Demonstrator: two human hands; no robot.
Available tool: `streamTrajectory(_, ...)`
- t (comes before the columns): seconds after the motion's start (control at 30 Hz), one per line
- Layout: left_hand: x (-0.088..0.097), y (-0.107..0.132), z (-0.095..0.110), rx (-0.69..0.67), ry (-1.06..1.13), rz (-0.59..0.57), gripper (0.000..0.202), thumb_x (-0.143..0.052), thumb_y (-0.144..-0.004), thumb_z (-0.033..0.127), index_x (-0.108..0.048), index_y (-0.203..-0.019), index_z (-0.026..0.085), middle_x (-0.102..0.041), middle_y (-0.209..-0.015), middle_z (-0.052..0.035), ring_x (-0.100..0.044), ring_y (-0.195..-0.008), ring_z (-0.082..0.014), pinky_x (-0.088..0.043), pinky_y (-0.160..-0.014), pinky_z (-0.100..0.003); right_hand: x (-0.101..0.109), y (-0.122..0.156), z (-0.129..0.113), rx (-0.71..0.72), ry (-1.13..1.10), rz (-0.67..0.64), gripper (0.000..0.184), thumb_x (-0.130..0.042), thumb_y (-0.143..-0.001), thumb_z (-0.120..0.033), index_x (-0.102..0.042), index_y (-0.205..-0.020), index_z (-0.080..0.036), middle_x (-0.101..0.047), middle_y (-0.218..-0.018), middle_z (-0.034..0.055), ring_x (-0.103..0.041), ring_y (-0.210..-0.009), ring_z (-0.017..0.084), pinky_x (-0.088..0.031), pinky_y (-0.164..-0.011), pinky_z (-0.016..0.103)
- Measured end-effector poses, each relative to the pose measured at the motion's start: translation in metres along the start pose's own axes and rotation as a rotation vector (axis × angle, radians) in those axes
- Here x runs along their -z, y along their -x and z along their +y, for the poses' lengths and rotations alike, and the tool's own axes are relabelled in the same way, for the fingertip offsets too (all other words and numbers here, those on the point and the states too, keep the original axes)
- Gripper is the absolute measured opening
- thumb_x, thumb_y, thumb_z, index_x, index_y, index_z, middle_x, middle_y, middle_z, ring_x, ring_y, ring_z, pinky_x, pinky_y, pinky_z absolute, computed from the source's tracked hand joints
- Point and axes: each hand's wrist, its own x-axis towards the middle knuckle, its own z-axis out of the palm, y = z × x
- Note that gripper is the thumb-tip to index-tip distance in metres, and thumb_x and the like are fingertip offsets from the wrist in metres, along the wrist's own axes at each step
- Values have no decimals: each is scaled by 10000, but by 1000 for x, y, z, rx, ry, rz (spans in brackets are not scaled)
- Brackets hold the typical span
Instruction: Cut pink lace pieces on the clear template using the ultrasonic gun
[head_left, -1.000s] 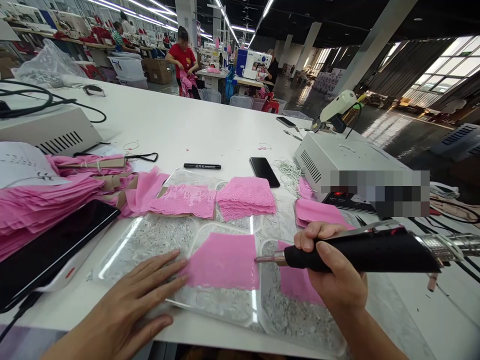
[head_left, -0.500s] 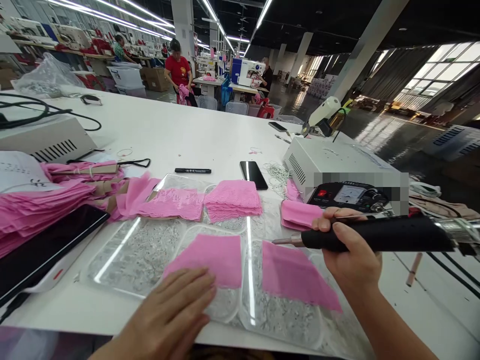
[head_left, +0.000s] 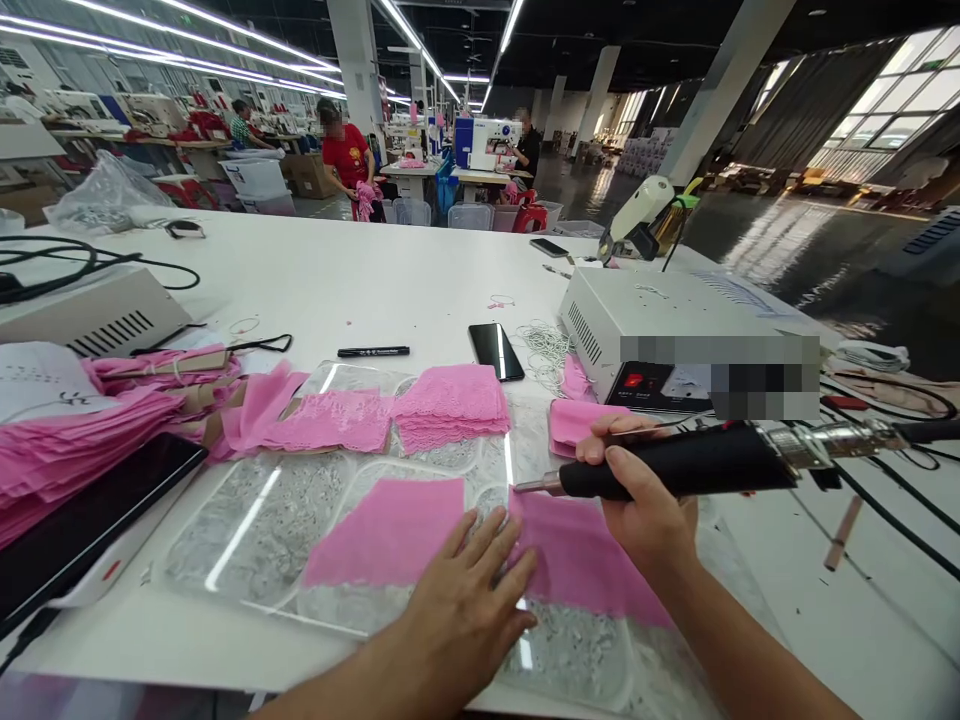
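Observation:
My right hand [head_left: 649, 500] is wrapped round a black ultrasonic welding gun [head_left: 675, 465], with a thin metal tool also between its fingers. The gun's metal tip points left, at the upper left corner of a pink fabric piece [head_left: 577, 550]. My left hand [head_left: 465, 610] lies flat with fingers spread, between that piece and a second pink piece [head_left: 390, 530]; its fingertips reach the left edge of the first. Both pieces lie on a clear patterned plastic sheet [head_left: 240, 540]. Behind them sit a stack of pink lace-edged pieces [head_left: 450, 410] and a folded pink piece [head_left: 574, 425].
A grey control box [head_left: 675, 300] with cables stands at the right. On the table are a phone [head_left: 495, 352], a black marker [head_left: 373, 351] and, at left, pink fabric bundles [head_left: 97, 430] beside a dark tablet-like device [head_left: 97, 520]. People work at machines beyond.
My left hand has moved right, from the left fabric piece to beside the right one. The gun's tip has come to the right piece's upper left corner. The whole view has shifted slightly.

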Motion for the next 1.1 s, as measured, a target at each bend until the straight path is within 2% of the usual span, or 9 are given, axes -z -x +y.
streamTrajectory(0.27, 2, -7, 1, -27, -40, 28, 424, -478, -965, 434, -532, -1306, 187, -528, -1381, -112, -439, -1324, -312, -418, -1039, -504, 9, -7, -7, 37, -41, 50, 122, -682, -705, -203, -619, -807, -229, -571, -843, -8, -546, -633, 92, -503, -672, 289)
streamTrajectory(0.53, -2, -11, 0, -33, -111, -46, 559, -655, -856, 422, -499, -1340, 191, -517, -1385, -137, -453, -1305, -356, -434, -1005, -565, 17, -5, -8, 33, -40, 106, 110, -668, -703, -212, -618, -801, -222, -561, -852, -4, -532, -629, 97, -500, -653, 300)
streamTrajectory(0.73, 1, -11, 2, -19, -70, -84, 509, -625, -875, 406, -520, -1316, 174, -511, -1384, -159, -440, -1316, -348, -413, -1024, -561, 16, 0, -6, 10, -48, 70, 122, -667, -719, -216, -625, -833, -228, -564, -853, 2, -534, -630, 104, -503, -647, 305)
streamTrajectory(0.9, -1, -9, 4, 34, -2, -65, 499, -493, -936, 509, -515, -1323, 195, -498, -1399, -151, -412, -1342, -325, -382, -1059, -528, 12, 4, -4, -34, -35, 96, 119, -670, -709, -212, -628, -819, -231, -571, -856, 9, -531, -635, 112, -514, -657, 329)
streamTrajectory(1.1, -3, -7, 6, 50, 10, -69, 510, -440, -955, 523, -510, -1325, 179, -498, -1393, -168, -417, -1336, -340, -387, -1049, -540, 7, 4, -3, -32, -12, 102, 126, -676, -694, -219, -631, -809, -240, -561, -847, 1, -511, -627, 111, -514, -655, 326)
